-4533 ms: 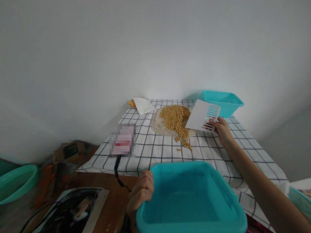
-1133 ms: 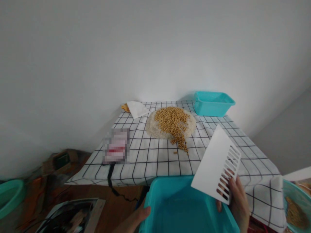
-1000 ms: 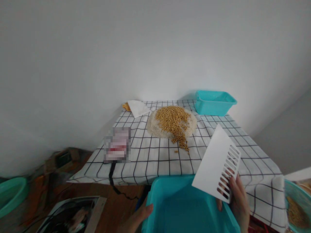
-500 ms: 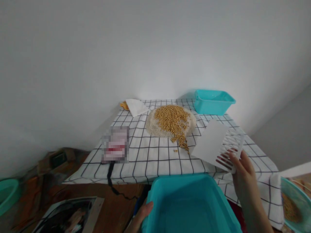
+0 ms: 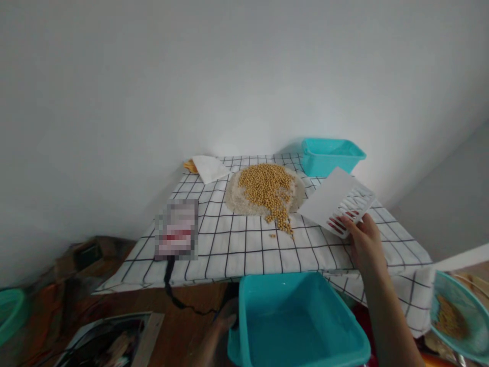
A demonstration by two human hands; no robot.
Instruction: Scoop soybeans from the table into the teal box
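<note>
My right hand (image 5: 367, 239) grips a white plastic slotted scraper (image 5: 324, 196) by its slotted end; its plain edge points left, near the pile. Round yellow soybeans (image 5: 265, 186) lie on a bed of pale, fine grain (image 5: 235, 196), some spilling toward the table's front. A teal basin (image 5: 298, 278) is below the front edge of the table, its inside bare. Beside the basin's left wall is my left hand (image 5: 225, 323), blurred and dim, so its fingers and any hold on the basin cannot be made out.
A checked cloth (image 5: 244, 250) covers the table. At its back right stands a smaller teal tub (image 5: 328, 163); at back left lies a white cloth (image 5: 210, 169). A blurred-out packet (image 5: 178, 229) with a black strap sits left. A bowl of grain (image 5: 454, 316) is low right.
My right hand and the slotted scraper have moved up and left, away from the table's front edge. The left hand, earlier on the basin's rim, has shifted lower beside it.
</note>
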